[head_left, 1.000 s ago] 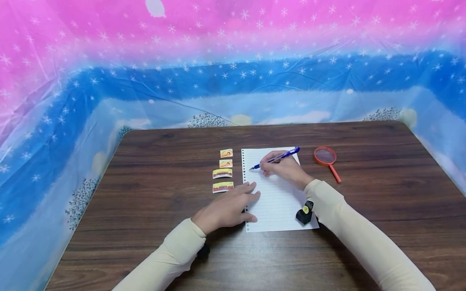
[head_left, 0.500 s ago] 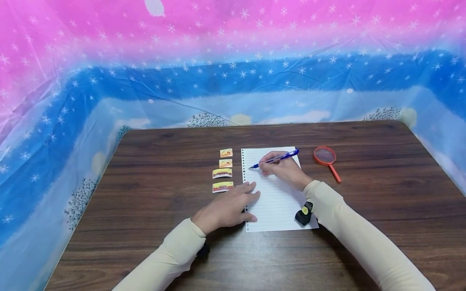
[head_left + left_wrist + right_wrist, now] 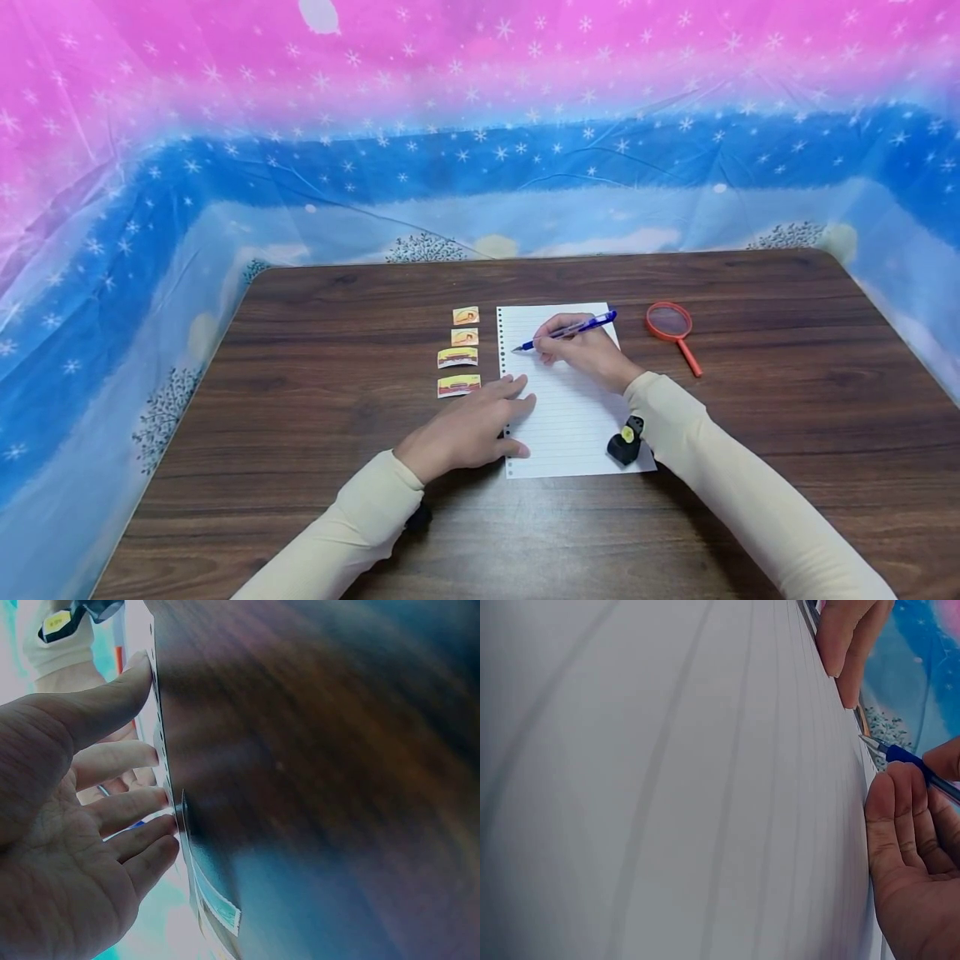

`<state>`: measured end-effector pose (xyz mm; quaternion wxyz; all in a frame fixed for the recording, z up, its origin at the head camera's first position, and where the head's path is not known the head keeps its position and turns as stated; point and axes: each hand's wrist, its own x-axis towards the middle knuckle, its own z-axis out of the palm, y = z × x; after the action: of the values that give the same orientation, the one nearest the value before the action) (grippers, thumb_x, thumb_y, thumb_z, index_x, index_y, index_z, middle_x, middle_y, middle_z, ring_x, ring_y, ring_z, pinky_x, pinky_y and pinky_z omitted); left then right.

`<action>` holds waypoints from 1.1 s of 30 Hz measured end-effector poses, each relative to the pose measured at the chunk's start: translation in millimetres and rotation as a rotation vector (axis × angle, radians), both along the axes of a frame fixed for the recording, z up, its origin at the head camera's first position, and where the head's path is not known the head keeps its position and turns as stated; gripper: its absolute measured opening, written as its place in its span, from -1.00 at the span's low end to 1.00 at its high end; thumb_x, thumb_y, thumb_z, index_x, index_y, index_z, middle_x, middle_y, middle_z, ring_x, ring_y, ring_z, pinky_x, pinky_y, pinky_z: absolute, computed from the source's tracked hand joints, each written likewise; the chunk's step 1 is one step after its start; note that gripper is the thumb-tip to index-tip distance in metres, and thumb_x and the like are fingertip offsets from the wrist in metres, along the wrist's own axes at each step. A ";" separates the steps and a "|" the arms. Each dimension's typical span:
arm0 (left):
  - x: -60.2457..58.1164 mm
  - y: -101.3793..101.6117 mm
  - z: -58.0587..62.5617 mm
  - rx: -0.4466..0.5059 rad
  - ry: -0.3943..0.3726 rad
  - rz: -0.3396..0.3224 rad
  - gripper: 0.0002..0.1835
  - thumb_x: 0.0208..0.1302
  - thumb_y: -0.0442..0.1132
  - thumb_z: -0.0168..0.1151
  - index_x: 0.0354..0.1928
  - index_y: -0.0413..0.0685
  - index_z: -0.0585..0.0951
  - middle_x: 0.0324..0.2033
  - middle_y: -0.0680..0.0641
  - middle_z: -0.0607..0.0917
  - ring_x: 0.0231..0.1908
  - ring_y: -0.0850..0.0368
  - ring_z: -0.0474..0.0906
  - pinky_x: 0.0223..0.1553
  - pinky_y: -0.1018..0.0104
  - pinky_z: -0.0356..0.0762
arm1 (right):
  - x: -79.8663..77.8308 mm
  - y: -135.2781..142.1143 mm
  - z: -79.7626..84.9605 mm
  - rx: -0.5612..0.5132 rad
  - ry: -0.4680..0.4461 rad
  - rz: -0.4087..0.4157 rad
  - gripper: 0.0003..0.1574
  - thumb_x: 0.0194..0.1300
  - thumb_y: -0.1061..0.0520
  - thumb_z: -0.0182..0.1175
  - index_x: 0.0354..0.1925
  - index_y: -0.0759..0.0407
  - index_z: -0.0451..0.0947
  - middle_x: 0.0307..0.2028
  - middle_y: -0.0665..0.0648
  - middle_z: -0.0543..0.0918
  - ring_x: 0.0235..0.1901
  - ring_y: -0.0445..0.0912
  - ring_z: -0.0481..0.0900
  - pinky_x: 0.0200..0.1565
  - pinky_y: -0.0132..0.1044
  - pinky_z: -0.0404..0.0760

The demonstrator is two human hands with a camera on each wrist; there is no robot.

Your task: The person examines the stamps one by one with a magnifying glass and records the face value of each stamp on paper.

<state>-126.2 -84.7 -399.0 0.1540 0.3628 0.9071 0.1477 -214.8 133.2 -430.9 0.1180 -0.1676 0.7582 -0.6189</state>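
A lined sheet of paper with punched holes down its left edge lies on the table. My right hand pinches a blue pen, its tip at the upper left of the sheet. In the right wrist view the curled fingers rest against the paper beside the pen tip. Across the sheet's left edge lies my left hand, fingers spread and touching the paper. Seen from the left wrist, the palm holds nothing. Any writing is too small to tell.
Left of the sheet, several small printed cards stand in a column; the lowest is close to my left fingers. A red magnifying glass lies right of the paper. A snowflake-patterned cloth hangs behind the wooden table.
The pen and right hand have shifted very slightly, the tip moving a little left and up, then slightly down. My left hand, the paper and the cards stay in place.
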 end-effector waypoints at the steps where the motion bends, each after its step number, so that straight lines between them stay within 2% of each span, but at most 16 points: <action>1: 0.1 0.0 0.1 0.000 0.000 0.000 -0.29 0.35 0.00 0.36 0.42 -0.19 0.44 0.49 -0.28 0.25 0.51 -0.15 0.11 0.45 0.07 0.16 | -0.1 0.3 -0.2 0.002 0.002 0.001 -0.81 0.40 0.24 0.27 -0.14 0.41 0.62 -0.27 0.39 0.69 -0.34 0.01 0.69 -0.19 -0.20 0.70; 9: 0.4 0.2 0.5 0.002 0.003 -0.001 -0.30 0.34 -0.01 0.37 0.41 -0.20 0.45 0.48 -0.29 0.25 0.51 -0.15 0.11 0.45 0.07 0.16 | -1.3 1.1 -1.5 0.045 -0.006 -0.005 -0.83 0.39 0.21 0.28 -0.16 0.33 0.64 -0.27 0.31 0.72 -0.34 0.00 0.70 -0.20 -0.23 0.67; 18: 0.5 0.7 0.9 0.000 0.008 0.002 -0.30 0.34 -0.01 0.38 0.41 -0.20 0.45 0.48 -0.29 0.25 0.51 -0.14 0.11 0.45 0.08 0.16 | -1.1 2.3 -0.6 0.088 -0.004 -0.004 -0.85 0.36 0.19 0.30 -0.19 0.28 0.67 -0.36 0.30 0.70 -0.37 0.03 0.66 -0.25 -0.26 0.55; 25: 0.7 0.7 1.2 0.001 0.004 0.002 -0.30 0.34 -0.01 0.37 0.42 -0.21 0.44 0.48 -0.29 0.25 0.51 -0.14 0.11 0.46 0.08 0.16 | -1.2 2.8 -1.1 0.083 -0.016 -0.005 -0.81 0.35 0.19 0.31 -0.18 0.33 0.66 -0.32 0.36 0.69 -0.35 0.05 0.66 -0.22 -0.25 0.56; 33: 1.2 0.8 2.0 0.000 0.002 0.004 -0.30 0.34 -0.01 0.37 0.42 -0.19 0.44 0.49 -0.28 0.25 0.51 -0.14 0.11 0.45 0.07 0.17 | 0.3 1.5 -0.1 0.077 -0.011 -0.013 -0.87 0.37 0.22 0.27 -0.20 0.30 0.64 -0.35 0.31 0.69 -0.38 0.00 0.65 -0.23 -0.27 0.58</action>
<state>-125.1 -83.9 -397.1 0.1527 0.3611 0.9080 0.1476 -214.5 134.8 -431.0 0.1242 -0.1546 0.7821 -0.5907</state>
